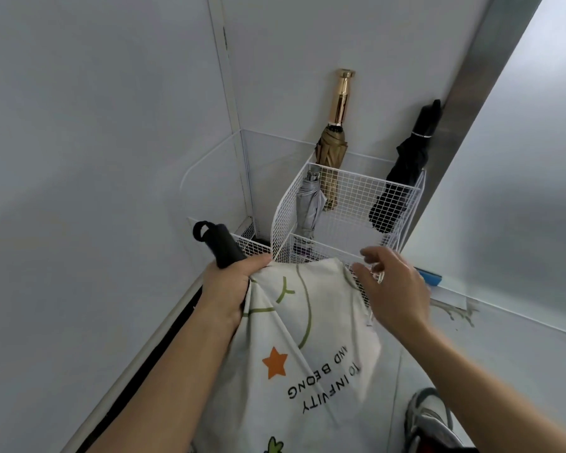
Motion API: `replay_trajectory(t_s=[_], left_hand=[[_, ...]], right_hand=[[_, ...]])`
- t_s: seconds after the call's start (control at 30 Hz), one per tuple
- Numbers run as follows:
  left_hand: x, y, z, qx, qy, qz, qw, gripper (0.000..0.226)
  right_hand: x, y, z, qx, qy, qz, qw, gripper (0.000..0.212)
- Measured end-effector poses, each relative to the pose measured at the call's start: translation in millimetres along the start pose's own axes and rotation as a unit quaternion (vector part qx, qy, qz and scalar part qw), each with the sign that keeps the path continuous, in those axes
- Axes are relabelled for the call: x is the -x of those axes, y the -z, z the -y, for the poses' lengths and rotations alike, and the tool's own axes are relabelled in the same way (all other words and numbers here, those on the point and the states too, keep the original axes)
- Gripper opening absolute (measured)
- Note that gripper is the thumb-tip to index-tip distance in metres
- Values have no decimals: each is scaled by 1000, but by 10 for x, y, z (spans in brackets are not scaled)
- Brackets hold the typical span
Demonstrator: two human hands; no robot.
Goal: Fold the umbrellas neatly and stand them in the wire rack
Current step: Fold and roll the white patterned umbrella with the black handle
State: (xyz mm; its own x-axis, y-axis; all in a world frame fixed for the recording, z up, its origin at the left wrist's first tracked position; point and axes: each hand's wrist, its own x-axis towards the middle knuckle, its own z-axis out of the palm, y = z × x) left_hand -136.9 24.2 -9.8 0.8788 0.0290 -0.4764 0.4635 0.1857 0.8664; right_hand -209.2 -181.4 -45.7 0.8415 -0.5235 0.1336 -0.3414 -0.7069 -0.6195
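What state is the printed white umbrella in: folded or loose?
Loose, not folded: the printed umbrella's canopy hangs spread and unwrapped below the black handle that the left hand grips.

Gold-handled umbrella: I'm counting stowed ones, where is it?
Head view, upper centre: gold-handled umbrella stands in the wire rack against the wall, behind the grey umbrella.

Wire rack [353, 191], white, in wall corner. Contents: gold umbrella [332, 148] at 11 o'clock, upright; grey umbrella [309, 204] at 9, adj. to gold; black umbrella [406, 168] at 2, leaning.
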Motion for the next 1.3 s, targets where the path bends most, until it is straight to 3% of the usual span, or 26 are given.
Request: replay_trajectory(t_s=[0.07,0.13,0.23,0.27,0.37,0.47,0.57,0.63,0.7,0.77,0.83,0.9,0.93,1.0,1.13,1.2,1.27,1.3], left_hand=[[-82,34,1,13,-14,-48,999,28],[-120,39,-16,34,-25,-68,997,26],[-109,4,-4,89,4,-45,995,24],[-92,-8,9,114,20,-28,993,26],[29,-41,14,145,23,39,988,34],[100,12,-102,90,-28,122,988,52],[114,68,-168,33,-81,173,981,44],[174,69,-155,59,-48,223,972,27],[197,50,-122,80,-5,239,968,20],[121,35,-95,75,13,175,982,27],[16,43,-64,31,1,77,997,32],[-59,71,-31,-22,-26,-11,999,39],[-84,90,-29,-35,-44,-49,997,37],[-116,135,-59,-28,-83,-104,991,24],[-190,199,-136,22,-92,-155,983,18],[-214,203,-126,23,-91,-154,984,20],[-222,184,-98,10,-88,-135,987,18],[-223,179,-88,0,-84,-120,989,19]], right_hand=[[131,51,142,-72,78,-13,994,32],[315,46,318,-106,113,119,981,51],[477,-93,378,-43,83,331,939,84],[471,-139,347,-54,55,364,928,82],[395,-122,288,-158,-12,408,899,41],[279,60,317,-238,-54,463,852,23],[196,160,292,-297,-104,558,767,22],[197,104,267,-321,-129,611,712,35],[224,15,254,-325,-144,641,680,45],[264,-16,282,-312,-137,629,699,41],[293,-33,294,-274,-107,555,778,39],[298,-48,290,-254,-66,451,853,57],[303,-31,300,-270,-48,402,874,64],[327,42,298,-314,7,354,881,71],[461,131,285,-245,112,398,877,90],[520,82,280,-189,143,344,909,75],[477,76,301,-214,124,210,946,21],[415,96,302,-250,73,159,952,12]])
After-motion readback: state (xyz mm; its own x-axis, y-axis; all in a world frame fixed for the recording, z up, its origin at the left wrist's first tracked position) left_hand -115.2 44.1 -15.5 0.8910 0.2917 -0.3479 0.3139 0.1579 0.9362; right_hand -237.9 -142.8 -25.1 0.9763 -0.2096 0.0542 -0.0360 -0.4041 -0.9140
